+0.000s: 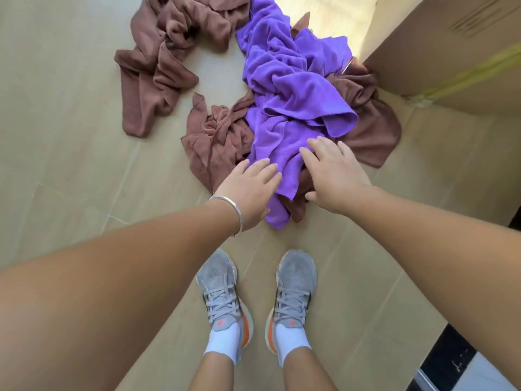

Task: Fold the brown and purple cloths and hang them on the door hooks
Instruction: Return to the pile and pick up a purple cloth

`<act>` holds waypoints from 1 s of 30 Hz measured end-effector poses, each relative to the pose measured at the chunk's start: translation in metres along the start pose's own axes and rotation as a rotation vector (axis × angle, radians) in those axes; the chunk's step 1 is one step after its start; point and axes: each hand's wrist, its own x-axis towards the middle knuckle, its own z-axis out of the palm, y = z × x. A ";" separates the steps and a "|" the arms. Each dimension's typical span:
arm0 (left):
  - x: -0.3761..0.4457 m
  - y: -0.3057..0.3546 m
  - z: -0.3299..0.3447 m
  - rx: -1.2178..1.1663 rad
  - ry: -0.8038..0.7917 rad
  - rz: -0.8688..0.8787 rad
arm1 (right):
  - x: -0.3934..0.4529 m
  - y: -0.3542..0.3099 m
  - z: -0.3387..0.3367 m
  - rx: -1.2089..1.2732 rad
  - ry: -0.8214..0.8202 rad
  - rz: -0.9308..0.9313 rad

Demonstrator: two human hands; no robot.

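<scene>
A crumpled purple cloth (293, 88) lies on the tiled floor, heaped over a brown cloth (217, 142) whose edges stick out on both sides. Another brown cloth (166, 57) lies bunched apart at the upper left. My left hand (248, 190), with a silver bangle on the wrist, reaches over the near corner of the purple cloth with fingers stretched out. My right hand (332, 173) is spread above the same cloth's near edge, fingers straight. Neither hand grips anything. No door hooks are in view.
A large cardboard box (451, 49) stands at the upper right, next to the cloth pile. My two feet in grey sneakers (222, 292) stand on the beige tiles just below the pile. A dark strip (451, 359) runs at the bottom right corner.
</scene>
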 end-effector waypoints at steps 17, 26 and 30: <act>0.046 -0.014 0.007 -0.171 0.302 -0.026 | 0.044 0.016 0.013 0.059 0.102 -0.060; -0.029 -0.069 -0.159 -0.215 0.578 0.099 | 0.005 0.004 -0.119 0.165 0.213 -0.015; -0.063 -0.082 -0.243 -0.171 0.656 0.103 | -0.006 0.002 -0.201 0.253 0.319 -0.015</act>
